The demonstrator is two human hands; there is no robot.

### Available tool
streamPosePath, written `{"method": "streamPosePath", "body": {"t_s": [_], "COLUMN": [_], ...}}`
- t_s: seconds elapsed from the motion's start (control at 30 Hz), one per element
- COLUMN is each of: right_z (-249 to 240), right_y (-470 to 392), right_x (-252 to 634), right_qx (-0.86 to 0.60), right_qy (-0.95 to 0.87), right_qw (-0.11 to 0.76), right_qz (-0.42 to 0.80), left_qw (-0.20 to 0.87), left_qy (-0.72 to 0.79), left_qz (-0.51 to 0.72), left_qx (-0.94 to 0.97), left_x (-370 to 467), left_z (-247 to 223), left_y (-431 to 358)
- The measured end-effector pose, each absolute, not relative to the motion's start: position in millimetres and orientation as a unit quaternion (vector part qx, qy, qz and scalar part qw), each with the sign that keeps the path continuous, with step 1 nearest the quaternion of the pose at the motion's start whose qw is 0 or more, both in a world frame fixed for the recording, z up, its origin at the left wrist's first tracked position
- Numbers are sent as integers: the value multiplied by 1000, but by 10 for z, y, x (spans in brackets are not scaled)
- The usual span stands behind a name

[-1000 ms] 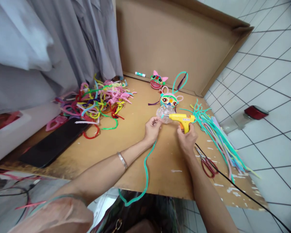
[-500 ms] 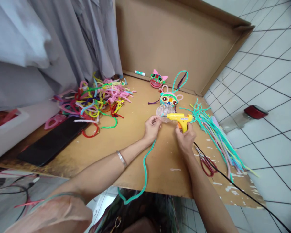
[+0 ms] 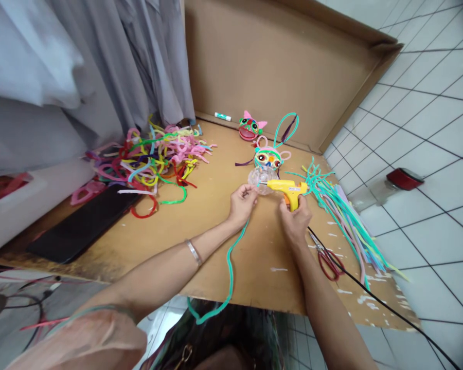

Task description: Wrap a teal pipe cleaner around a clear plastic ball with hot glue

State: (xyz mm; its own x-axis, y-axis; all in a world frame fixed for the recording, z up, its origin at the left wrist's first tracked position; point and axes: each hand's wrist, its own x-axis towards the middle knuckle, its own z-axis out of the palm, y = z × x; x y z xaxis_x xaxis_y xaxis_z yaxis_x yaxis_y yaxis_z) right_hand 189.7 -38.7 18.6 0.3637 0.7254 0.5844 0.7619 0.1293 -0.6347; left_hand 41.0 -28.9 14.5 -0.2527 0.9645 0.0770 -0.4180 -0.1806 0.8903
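My left hand (image 3: 243, 204) pinches the end of a teal pipe cleaner (image 3: 230, 262), whose length hangs in a curve over the table's front edge. My right hand (image 3: 295, 215) is wrapped round the handle of a yellow glue gun (image 3: 287, 188). The gun's nozzle points left, right by my left fingertips; whether it touches the pipe cleaner is too small to tell. Just behind the nozzle lies a clear, round, lumpy object (image 3: 257, 176). Beyond that sits a colourful face figure (image 3: 269, 157) with pink loop ears and a teal loop.
Mixed pipe cleaners (image 3: 154, 154) are heaped at the left beside a black flat object (image 3: 81, 226). Long pipe cleaners (image 3: 343, 221), red-handled scissors (image 3: 330, 261) and a black cord (image 3: 386, 299) are at the right. A pink-eared figure (image 3: 249, 127) and glue stick (image 3: 223, 116) stand behind.
The glue gun's nozzle has shifted very slightly to the right. Both hands otherwise keep nearly the same place and hold.
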Motion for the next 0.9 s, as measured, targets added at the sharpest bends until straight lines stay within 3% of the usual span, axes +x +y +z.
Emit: {"method": "streamPosePath", "body": {"t_s": [0.9], "right_z": [178], "right_y": [-401], "right_x": [1874], "right_qx": [-658], "right_qy": [-568], "right_qw": [494], "right_qz": [-18], "left_qw": [510], "left_qy": [387], "left_qz": [688], "left_qx": [342], "left_x": [400], "left_z": [164], "left_y": [-273]}}
